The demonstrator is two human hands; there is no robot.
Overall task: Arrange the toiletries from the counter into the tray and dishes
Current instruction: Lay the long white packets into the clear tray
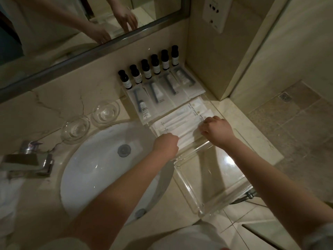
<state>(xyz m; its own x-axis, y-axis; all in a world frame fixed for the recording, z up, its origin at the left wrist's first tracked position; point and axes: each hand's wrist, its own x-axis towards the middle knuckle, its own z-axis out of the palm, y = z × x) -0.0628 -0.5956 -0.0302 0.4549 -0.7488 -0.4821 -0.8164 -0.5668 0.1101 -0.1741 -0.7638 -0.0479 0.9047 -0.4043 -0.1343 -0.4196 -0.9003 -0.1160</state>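
Note:
A clear acrylic tray (207, 179) lies on the counter right of the sink. At its far end stand several small dark-capped bottles (146, 69) in a row. In front of them lie several clear toothbrush packets (156, 97). White flat sachets (182, 121) overlap in the tray's middle. My left hand (166, 144) pinches the near-left edge of the sachets. My right hand (216, 131) presses on their right end. The near half of the tray holds nothing. Two clear glass dishes (106, 111) (75, 129) sit beside the sink, with nothing in them.
A white sink basin (100, 170) fills the lower left, with a chrome faucet (28, 159) at its left. A mirror (72, 29) runs along the back wall. The counter ends at the right, dropping to a tiled floor (297, 120).

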